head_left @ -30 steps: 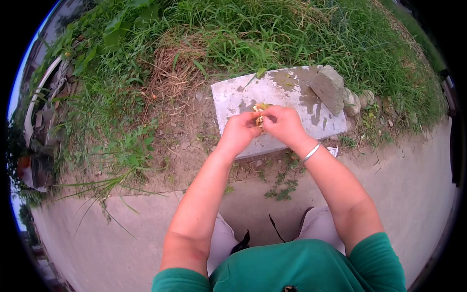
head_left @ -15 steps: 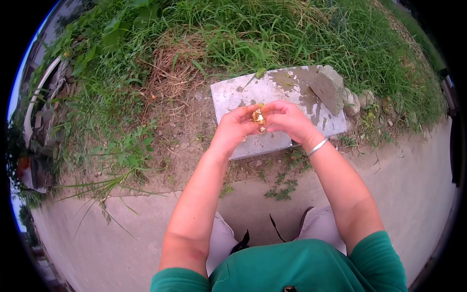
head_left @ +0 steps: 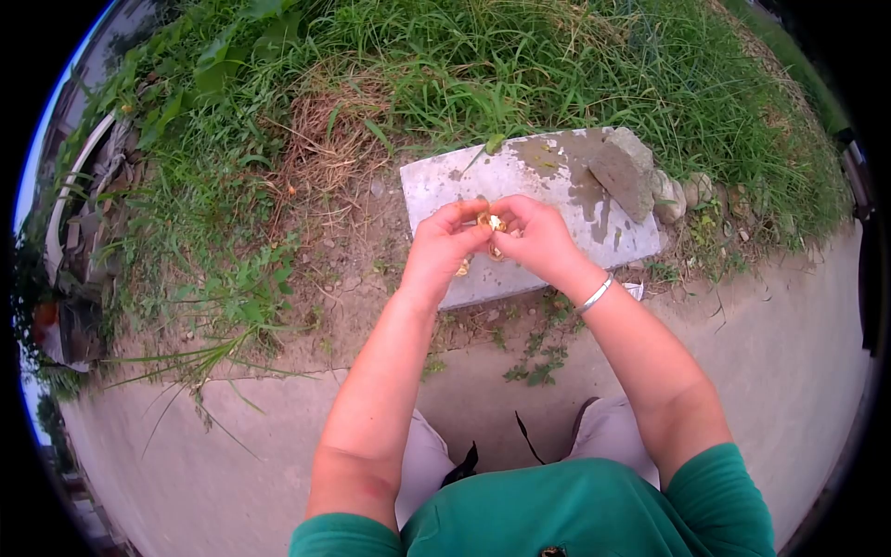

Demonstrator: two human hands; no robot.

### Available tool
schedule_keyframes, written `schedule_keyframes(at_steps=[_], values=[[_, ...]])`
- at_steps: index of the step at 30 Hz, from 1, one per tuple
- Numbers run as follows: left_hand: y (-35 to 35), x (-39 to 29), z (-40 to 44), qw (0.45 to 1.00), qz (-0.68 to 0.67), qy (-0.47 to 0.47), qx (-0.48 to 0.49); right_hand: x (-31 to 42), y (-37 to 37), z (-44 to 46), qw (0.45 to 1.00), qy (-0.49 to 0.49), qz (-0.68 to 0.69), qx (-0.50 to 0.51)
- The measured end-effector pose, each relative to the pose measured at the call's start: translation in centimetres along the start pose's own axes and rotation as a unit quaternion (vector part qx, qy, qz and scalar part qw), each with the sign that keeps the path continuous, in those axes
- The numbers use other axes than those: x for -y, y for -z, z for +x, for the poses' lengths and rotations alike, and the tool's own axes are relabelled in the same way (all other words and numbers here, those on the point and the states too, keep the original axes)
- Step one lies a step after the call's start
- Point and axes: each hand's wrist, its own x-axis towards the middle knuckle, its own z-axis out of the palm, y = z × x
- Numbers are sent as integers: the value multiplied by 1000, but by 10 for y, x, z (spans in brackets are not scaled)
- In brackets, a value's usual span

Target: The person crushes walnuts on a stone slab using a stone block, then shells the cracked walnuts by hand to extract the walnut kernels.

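Observation:
My left hand [head_left: 438,249] and my right hand [head_left: 542,243] meet over a pale stone slab [head_left: 501,286]. Between their fingertips is a small yellow-and-white broken piece [head_left: 497,223], like a bit of nut or shell; its exact kind is too small to make out. Both hands pinch it from either side, fingers curled and thumbs pressed in. Another yellowish bit [head_left: 462,267] shows just below my left hand. The fingertips look stained orange-brown. A silver bracelet [head_left: 595,291] sits on my right wrist.
A rough flat stone [head_left: 624,176] lies at the slab's right end, with rounded rocks [head_left: 668,195] beside it. Wet patches darken the slab. Tall grass [head_left: 557,74] grows behind, and concrete paving [head_left: 232,446] runs along the front. A small white scrap [head_left: 635,291] lies near my right wrist.
My right hand has turned and closed in, moving slightly left and down, and its fingers now cover more of the piece. My left hand has barely moved.

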Motion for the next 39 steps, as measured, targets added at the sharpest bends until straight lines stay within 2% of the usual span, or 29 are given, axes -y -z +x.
schedule_keyframes(at_steps=[4,6,7,9,12,31,34,36,37,39], values=[[-1,5,3,998,49,-26,-25,1,-2,-1,999,23,-14,-36],[-1,8,4,998,52,-31,-36,-5,-1,0,994,-57,89,7],[-2,8,5,997,52,-33,-41,-6,-1,0,994,-57,89,7],[-3,8,4,997,53,-34,-46,-8,-2,1,979,-101,175,12],[-4,7,4,997,55,-30,-49,-9,-5,1,971,-106,214,-4],[-7,12,5,995,84,-35,-41,-10,3,2,963,-143,227,0],[-7,12,5,997,69,-31,-28,-12,11,4,948,-155,277,16],[-7,10,4,998,60,-27,-18,-12,17,5,905,-200,375,0],[-8,7,3,999,30,-9,-14,-17,19,6,905,-200,375,0],[-5,6,3,1000,1,9,-10,-28,25,7,831,-186,525,9]])
